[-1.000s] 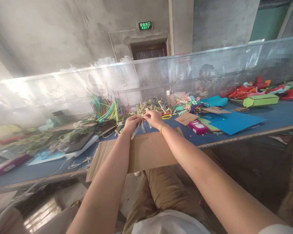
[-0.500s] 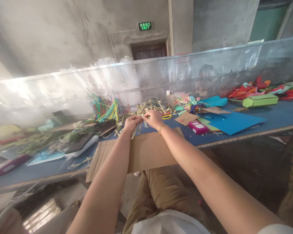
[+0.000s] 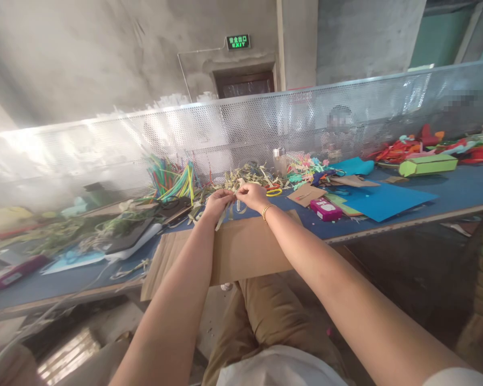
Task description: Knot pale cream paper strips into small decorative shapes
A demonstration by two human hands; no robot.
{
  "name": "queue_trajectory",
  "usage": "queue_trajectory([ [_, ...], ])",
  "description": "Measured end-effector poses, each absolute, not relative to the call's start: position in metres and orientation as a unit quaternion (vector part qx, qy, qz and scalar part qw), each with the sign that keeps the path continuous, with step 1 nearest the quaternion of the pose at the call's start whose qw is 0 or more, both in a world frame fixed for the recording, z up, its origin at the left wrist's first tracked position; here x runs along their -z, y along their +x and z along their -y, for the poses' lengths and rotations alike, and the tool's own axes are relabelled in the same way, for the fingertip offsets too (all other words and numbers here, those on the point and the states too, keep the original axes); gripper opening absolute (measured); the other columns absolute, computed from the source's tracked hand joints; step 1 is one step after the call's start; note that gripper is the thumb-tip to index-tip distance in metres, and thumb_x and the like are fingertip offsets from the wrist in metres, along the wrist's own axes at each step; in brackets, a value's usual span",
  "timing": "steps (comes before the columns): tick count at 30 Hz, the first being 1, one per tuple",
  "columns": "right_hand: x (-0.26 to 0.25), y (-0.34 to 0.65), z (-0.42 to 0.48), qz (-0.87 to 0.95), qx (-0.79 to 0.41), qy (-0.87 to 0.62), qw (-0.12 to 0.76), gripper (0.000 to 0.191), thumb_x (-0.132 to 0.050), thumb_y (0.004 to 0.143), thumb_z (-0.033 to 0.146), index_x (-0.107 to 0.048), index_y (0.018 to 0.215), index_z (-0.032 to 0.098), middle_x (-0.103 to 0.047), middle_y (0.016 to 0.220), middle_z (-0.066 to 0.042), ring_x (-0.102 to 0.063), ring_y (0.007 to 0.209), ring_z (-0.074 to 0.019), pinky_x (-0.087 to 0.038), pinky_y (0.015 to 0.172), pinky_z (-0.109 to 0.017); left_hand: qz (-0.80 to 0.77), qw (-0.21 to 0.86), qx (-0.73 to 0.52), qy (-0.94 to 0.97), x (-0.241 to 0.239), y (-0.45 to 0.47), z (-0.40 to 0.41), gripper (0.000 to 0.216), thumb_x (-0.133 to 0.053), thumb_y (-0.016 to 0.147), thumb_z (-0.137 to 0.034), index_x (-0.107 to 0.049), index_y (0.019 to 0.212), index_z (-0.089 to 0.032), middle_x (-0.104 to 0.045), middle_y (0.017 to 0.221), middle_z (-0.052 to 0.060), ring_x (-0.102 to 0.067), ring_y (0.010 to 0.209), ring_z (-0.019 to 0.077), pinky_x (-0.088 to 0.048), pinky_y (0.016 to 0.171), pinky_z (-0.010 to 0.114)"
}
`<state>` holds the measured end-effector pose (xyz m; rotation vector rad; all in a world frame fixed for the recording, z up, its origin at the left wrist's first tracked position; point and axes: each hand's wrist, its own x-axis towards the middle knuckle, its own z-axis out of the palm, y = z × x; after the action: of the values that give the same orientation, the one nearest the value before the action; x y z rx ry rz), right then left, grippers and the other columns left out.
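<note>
My left hand (image 3: 218,203) and my right hand (image 3: 253,196) meet fingertip to fingertip above the far edge of a cardboard sheet (image 3: 249,249). Both are closed in a pinch on a pale, straw-coloured strip (image 3: 220,221) whose loose ends hang below the fingers. The exact spot where the fingertips grip is too small to make out. A heap of similar dried strips (image 3: 247,174) lies just behind my hands. Yellow-handled scissors (image 3: 274,192) rest to the right of my right hand, partly hidden.
Bundled colourful sticks (image 3: 173,179) stand at the back left. To the right lie a purple box (image 3: 326,209), a blue sheet (image 3: 390,201) and a green box (image 3: 427,165). A perforated metal screen (image 3: 249,128) runs along the back of the blue table (image 3: 346,229). Greenery covers the left side.
A pale strip end now sticks up above my fingertips. Otherwise both hands stay in nearly the same place, still pinched together.
</note>
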<state>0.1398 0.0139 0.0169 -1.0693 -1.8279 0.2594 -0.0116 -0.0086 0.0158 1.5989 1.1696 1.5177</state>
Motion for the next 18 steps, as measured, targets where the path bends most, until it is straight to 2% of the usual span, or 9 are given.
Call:
queue_trajectory([
  [4,-0.017,0.142,-0.015,0.754,-0.099,-0.425,0.491,0.013,-0.061,0.074,0.032,-0.070,0.069,0.024,-0.072,0.079,0.002,-0.063,0.079,-0.0154,-0.040,0.077,-0.027,-0.440,0.329,-0.562,0.619,-0.015,-0.013,0.007,0.021,-0.074,0.061,-0.033,-0.061,0.064,-0.018,-0.055,0.049,-0.003,-0.040,0.041,0.0083,-0.028,0.044,0.023],
  [9,-0.015,0.141,-0.017,0.750,-0.114,-0.422,0.496,0.011,-0.063,0.071,0.032,-0.069,0.068,0.023,-0.071,0.077,0.003,-0.062,0.079,-0.0159,-0.040,0.078,-0.029,-0.462,0.317,-0.565,0.606,-0.014,-0.014,0.008,0.018,-0.074,0.060,-0.031,-0.063,0.063,-0.017,-0.055,0.047,-0.003,-0.040,0.041,0.0085,-0.028,0.044,0.023],
  [14,-0.008,0.137,-0.027,0.711,-0.270,-0.378,0.528,0.009,-0.064,0.066,0.028,-0.067,0.067,0.019,-0.065,0.068,0.003,-0.056,0.069,-0.0133,-0.040,0.067,-0.025,-0.463,0.345,-0.575,0.579,-0.014,-0.015,0.007,0.019,-0.075,0.058,-0.029,-0.065,0.067,-0.016,-0.061,0.055,-0.001,-0.047,0.046,0.0089,-0.034,0.046,0.022],
  [18,-0.002,0.135,-0.036,0.677,-0.395,-0.322,0.531,0.014,-0.062,0.066,0.029,-0.060,0.060,0.016,-0.054,0.056,0.004,-0.046,0.057,-0.0096,-0.036,0.057,-0.023,-0.430,0.410,-0.563,0.574,-0.013,-0.018,0.003,0.021,-0.075,0.058,-0.028,-0.065,0.070,-0.015,-0.063,0.059,0.001,-0.052,0.047,0.0100,-0.037,0.047,0.022],
])
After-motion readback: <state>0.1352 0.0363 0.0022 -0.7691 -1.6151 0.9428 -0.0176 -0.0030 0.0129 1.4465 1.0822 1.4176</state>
